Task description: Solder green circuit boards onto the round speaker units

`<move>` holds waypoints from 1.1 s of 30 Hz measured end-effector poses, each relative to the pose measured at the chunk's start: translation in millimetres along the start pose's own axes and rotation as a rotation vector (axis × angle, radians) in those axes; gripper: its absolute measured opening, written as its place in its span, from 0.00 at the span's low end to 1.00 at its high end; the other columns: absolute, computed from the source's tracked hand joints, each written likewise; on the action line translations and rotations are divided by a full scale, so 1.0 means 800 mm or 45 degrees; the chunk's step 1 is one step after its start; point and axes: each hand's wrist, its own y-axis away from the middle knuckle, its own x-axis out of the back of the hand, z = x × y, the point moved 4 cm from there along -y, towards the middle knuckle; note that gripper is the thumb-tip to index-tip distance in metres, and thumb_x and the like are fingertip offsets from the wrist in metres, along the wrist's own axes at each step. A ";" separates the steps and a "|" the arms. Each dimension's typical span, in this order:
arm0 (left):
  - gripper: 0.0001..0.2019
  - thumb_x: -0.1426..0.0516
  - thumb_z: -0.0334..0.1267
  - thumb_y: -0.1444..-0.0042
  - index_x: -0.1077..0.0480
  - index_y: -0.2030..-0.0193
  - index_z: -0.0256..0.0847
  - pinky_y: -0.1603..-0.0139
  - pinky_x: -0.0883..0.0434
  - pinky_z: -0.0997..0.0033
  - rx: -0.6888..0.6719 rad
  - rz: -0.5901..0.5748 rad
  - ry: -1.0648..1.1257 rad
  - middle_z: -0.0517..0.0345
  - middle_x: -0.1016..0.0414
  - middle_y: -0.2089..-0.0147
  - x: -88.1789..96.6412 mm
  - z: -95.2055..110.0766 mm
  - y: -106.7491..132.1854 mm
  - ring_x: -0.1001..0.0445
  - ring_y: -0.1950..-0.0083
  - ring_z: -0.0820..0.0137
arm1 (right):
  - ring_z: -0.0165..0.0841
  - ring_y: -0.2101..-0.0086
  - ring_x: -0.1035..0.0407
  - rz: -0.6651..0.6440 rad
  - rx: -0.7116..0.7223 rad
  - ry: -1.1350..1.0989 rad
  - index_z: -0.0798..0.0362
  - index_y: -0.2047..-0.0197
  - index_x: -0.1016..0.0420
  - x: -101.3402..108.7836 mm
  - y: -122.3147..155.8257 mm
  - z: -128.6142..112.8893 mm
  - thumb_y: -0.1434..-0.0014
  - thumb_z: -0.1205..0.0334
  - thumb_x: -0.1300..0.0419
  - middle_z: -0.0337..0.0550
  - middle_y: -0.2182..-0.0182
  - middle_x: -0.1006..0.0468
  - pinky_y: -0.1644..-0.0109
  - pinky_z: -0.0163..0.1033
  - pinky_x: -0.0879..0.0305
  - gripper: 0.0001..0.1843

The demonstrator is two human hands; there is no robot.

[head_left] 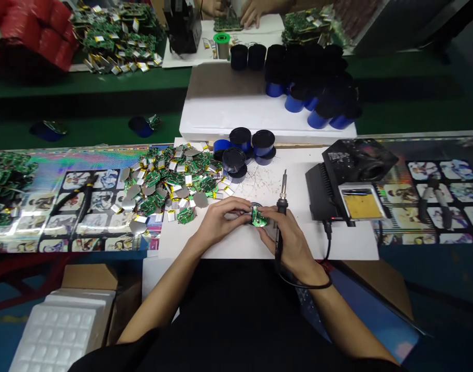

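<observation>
A small green circuit board (259, 218) is between my two hands at the front of the white work surface, with the dark rim of a round case just behind it. My left hand (222, 221) pinches the dark round case from the left; its far side is hidden by fingers. In my right hand (289, 238) rests a soldering iron (281, 204), its metal tip pointing up and away from the board. The right fingertips also touch the board's edge. Left of my hands lies a heap of circuit boards with silver battery cells (174, 181).
Blue-and-black round cases (233, 159) stand behind my hands, with more on a white foam block (220, 103). At right is a soldering station (320, 191) with a yellow sponge (362, 206). Pliers (87, 199) lie left. Across the bench, a co-worker's hands (254, 10) touch a board.
</observation>
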 end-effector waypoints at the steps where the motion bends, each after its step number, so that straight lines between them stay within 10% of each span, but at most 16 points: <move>1: 0.09 0.32 0.41 0.36 0.17 0.50 0.44 0.46 0.17 0.63 -0.007 0.013 -0.005 0.45 0.18 0.45 0.000 0.000 0.004 0.18 0.42 0.61 | 0.46 0.41 0.25 -0.006 0.018 -0.004 0.43 0.34 0.34 0.001 0.000 0.000 0.31 0.72 0.36 0.50 0.42 0.19 0.38 0.59 0.22 0.27; 11: 0.06 0.35 0.40 0.32 0.16 0.55 0.43 0.59 0.23 0.68 0.040 0.040 -0.237 0.51 0.15 0.58 0.011 0.014 0.019 0.19 0.59 0.66 | 0.45 0.42 0.25 -0.018 0.044 -0.047 0.44 0.34 0.33 0.001 0.006 0.003 0.31 0.72 0.37 0.49 0.42 0.19 0.38 0.56 0.23 0.26; 20: 0.15 0.32 0.45 0.35 0.16 0.46 0.39 0.44 0.20 0.65 0.462 -0.144 0.289 0.47 0.13 0.50 0.006 0.012 0.019 0.14 0.49 0.61 | 0.47 0.44 0.24 -0.032 0.092 0.000 0.44 0.31 0.37 0.002 -0.003 0.001 0.30 0.71 0.38 0.50 0.42 0.19 0.41 0.57 0.24 0.29; 27: 0.10 0.34 0.46 0.33 0.15 0.56 0.41 0.47 0.23 0.66 0.158 -0.003 0.173 0.45 0.19 0.48 0.014 0.006 0.000 0.21 0.46 0.61 | 0.50 0.49 0.25 -0.028 0.063 0.102 0.45 0.38 0.32 -0.005 -0.008 -0.003 0.32 0.65 0.33 0.49 0.47 0.16 0.48 0.57 0.25 0.22; 33: 0.12 0.34 0.47 0.33 0.17 0.56 0.40 0.54 0.24 0.70 0.261 0.082 0.300 0.50 0.17 0.58 0.002 -0.006 0.007 0.20 0.56 0.66 | 0.47 0.44 0.25 -0.118 0.090 0.054 0.44 0.37 0.32 0.001 -0.021 0.005 0.30 0.68 0.36 0.48 0.44 0.18 0.43 0.56 0.26 0.21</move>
